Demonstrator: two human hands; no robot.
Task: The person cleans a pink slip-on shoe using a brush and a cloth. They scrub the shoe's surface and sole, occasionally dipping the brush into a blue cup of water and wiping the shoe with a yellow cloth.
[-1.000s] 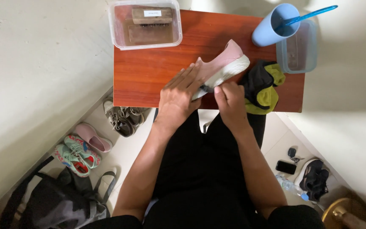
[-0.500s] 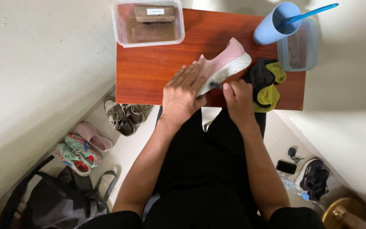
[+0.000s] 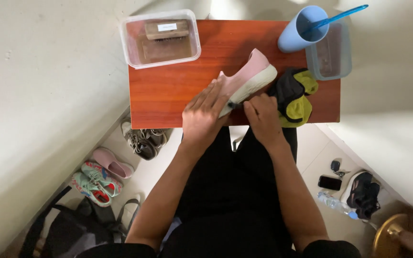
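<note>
Down close, black-trousered lap filling the bottom of the view, both forearms reaching forward to the near edge of the small reddish-brown wooden table (image 3: 168, 95). Left hand (image 3: 205, 114) spread flat, fingers extended, pressing down on the heel end of the pink slip-on shoe with a white foam sole (image 3: 245, 79), pinning it rather than gripping. Right hand (image 3: 263, 114) curled, fingertips pinched at something small and dark by the sole's edge; too small to say what. Shoe lying tilted on its side at the table's middle front, toe pointing away and to the right, sole edge turned toward the right hand. Likely light, soft in the knit upper, springy in the sole, prone to sliding on smooth wood; best held at the firm heel or along the sole rim, not the collapsing upper. Just beside the toe, touching or nearly so, a crumpled black and yellow-green cloth (image 3: 293, 95). Farther back, left corner, a clear plastic tub holding a wooden brush (image 3: 161, 37); right corner, a light blue plastic cup with a blue stick in it (image 3: 302, 29), next to a clear lidded box (image 3: 331, 50).
</note>
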